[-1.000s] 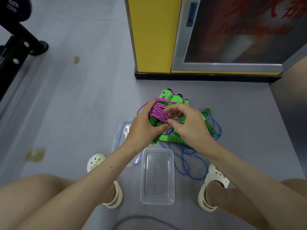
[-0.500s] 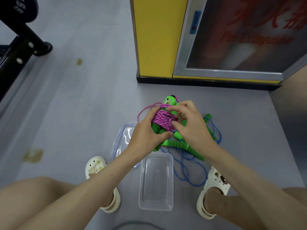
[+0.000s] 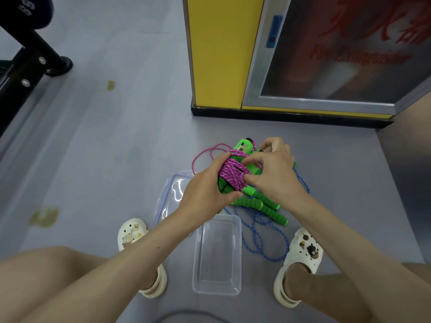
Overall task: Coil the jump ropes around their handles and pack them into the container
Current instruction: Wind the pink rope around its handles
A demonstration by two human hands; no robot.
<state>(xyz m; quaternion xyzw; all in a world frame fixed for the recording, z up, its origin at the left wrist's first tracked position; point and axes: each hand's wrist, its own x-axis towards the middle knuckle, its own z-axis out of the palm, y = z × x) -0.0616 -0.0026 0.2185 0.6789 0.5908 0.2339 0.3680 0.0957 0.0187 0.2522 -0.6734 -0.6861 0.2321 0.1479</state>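
Observation:
My left hand grips a pair of green handles with the pink jump rope wound around them in many turns. A loose pink loop arcs out to the upper left. My right hand pinches the pink rope near the handle tops. Under my hands, a second rope lies on the floor: its green foam handles and its blue cord spread in loose loops. A clear, empty plastic container sits on the floor between my feet.
The container's clear lid lies left of the container, partly under my left arm. A yellow cabinet with a glass door stands straight ahead. Black equipment legs stand at the far left. My white clogs flank the container.
My right hand has carried the pink rope from the front of the bundle up toward the handle tops. The loose pink loop at the upper left has grown wider. The left hand keeps its grip.

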